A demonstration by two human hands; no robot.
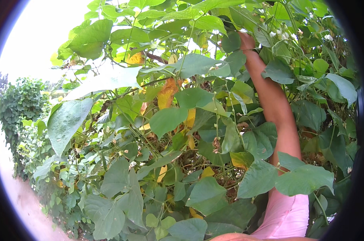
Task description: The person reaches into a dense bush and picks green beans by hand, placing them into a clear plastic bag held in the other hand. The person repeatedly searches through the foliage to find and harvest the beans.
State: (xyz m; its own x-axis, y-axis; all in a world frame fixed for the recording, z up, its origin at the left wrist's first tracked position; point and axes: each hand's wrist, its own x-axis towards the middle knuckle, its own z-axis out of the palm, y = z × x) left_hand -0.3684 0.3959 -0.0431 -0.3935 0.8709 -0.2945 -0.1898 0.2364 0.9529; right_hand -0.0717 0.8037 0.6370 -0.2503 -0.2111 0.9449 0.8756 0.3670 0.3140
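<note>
My right arm, in a pink sleeve [284,215], reaches up from the lower right into a dense wall of climbing bean-like vines. High among the leaves is my right hand [247,40]; only its wrist end shows, and its fingers are hidden by foliage. A dark green leaf [231,41] overlaps it on the left. Small white flowers [284,35] hang to the right of the hand. Across the forearm, near the sleeve's end, lie broad green leaves [304,179]. My left hand is out of view. A blurred strip of skin [234,237] crosses the lower edge.
Broad green leaves and thin stems fill most of the view. Yellowed leaves [167,94] and dry, brown bits hang in the middle. A large leaf [67,122] juts out at the left. Beyond it are a pale path [25,205] and another leafy mass [19,104].
</note>
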